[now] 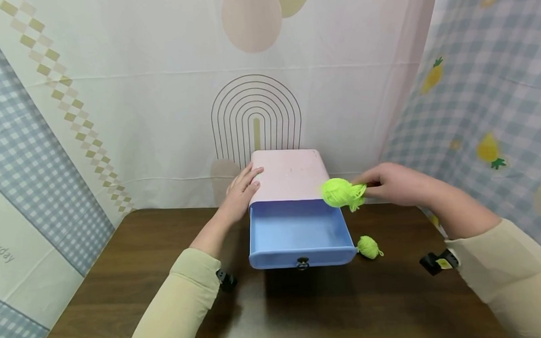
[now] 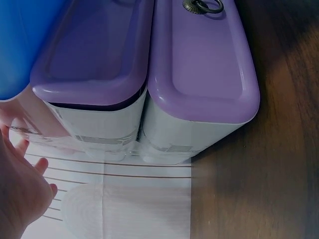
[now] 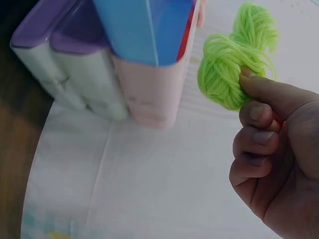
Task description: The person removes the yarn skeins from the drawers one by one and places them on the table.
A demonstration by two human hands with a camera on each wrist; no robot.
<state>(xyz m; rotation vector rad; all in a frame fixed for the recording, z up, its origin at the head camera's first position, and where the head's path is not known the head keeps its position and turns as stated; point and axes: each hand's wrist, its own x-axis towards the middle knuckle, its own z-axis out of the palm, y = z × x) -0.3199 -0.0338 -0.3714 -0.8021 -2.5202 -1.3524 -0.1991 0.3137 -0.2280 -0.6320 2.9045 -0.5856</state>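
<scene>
A drawer unit with a pink top stands at the back of the table, its light blue top drawer pulled out with its bare floor showing. My left hand rests on the unit's upper left edge, fingers spread and fairly straight. To the right of the open drawer, raised above the table, my right hand pinches a neon green bundle of yarn between thumb and forefinger. Seen in the right wrist view, the yarn bulges in two lumps. Another green yarn ball lies on the table beside the drawer's front right corner.
Below the blue drawer, the left wrist view shows two closed purple drawers, one with a ring pull. The brown wooden table reaches back to a patterned cloth. Checked cloth hangs on the right.
</scene>
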